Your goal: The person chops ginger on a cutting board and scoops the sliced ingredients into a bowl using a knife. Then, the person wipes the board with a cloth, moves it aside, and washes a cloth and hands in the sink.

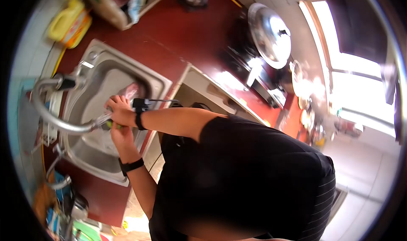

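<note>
My right hand (120, 110) and my left hand (122, 134) are together over the metal sink (78, 150), by the outlet of the curved faucet (63, 125). Between them a small green thing (109, 124) shows in part; its kind is hidden by my fingers. My right hand bends over it from above, while my left hand closes around it from below, its fingers mostly covered. Beyond my right hand, a pinkish, shiny thing (132, 89) lies in the basin, too blurred to name. Both wrists wear black bands.
A yellow jug (71, 24) stands behind the sink on the red countertop (174, 35). A stove with a domed metal lid (269, 35) is farther along. Several utensils and a green board (85, 231) crowd the near end. An open cabinet (199, 88) lies below the counter.
</note>
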